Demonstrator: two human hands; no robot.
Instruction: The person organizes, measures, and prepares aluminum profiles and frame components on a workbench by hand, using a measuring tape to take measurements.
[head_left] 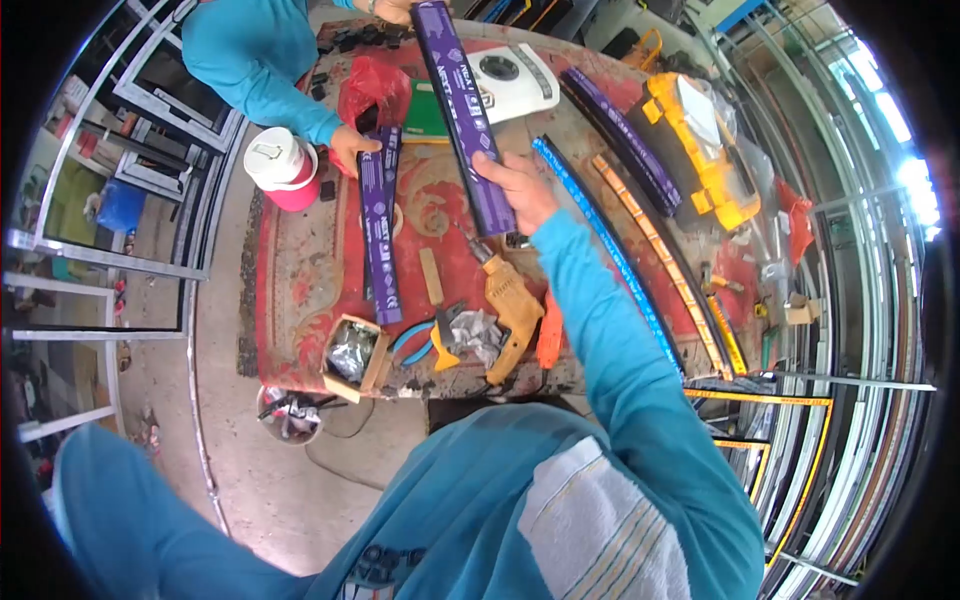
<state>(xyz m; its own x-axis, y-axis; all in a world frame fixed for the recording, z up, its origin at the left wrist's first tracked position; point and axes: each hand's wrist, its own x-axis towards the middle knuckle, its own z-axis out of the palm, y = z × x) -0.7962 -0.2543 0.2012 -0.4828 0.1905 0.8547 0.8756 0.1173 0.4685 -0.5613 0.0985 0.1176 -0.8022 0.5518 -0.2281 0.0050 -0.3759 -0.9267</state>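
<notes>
My right hand [520, 190] grips the lower end of a long purple-wrapped profile [460, 110], thumb and fingers against its edge. A co-worker's hand [395, 10] is at the upper end of that profile. The co-worker's other hand [357, 148] touches a second, shorter-looking purple bundle [380, 225], lying lengthwise on the red patterned table cover [300, 270]. Below my right hand, a yellow drill [513, 310] lies on its side. My left hand is out of the frame.
On the table are a blue strip [605, 240], an orange strip [660, 250], a yellow case [700, 150], a white panel [525, 85], a small open box [355, 355] and blue-handled pliers [415, 340]. A white-and-pink jug [280, 165] stands at the left edge.
</notes>
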